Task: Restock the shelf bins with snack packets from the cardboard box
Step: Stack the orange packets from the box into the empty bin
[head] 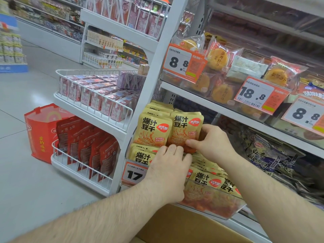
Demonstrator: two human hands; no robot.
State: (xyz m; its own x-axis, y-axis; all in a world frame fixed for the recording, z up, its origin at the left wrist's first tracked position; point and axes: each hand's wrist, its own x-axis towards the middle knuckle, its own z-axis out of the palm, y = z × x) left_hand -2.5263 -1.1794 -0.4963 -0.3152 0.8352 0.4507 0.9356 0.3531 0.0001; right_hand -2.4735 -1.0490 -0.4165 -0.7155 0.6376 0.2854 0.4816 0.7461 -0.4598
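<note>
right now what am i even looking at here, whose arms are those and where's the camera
There is no machine here. The camera is worn on a person's head and looks forward and down, so the two bare arms are that person's own. This is the only view. They stand at a shop shelf and are filling a clear bin with yellow snack packets. The right hand pinches an upright yellow packet at its lower edge. The left hand rests on the packets beside it; its fingertips are hidden. A cardboard box sits below, at the bottom edge. A price tag hangs on the bin's front.
</note>
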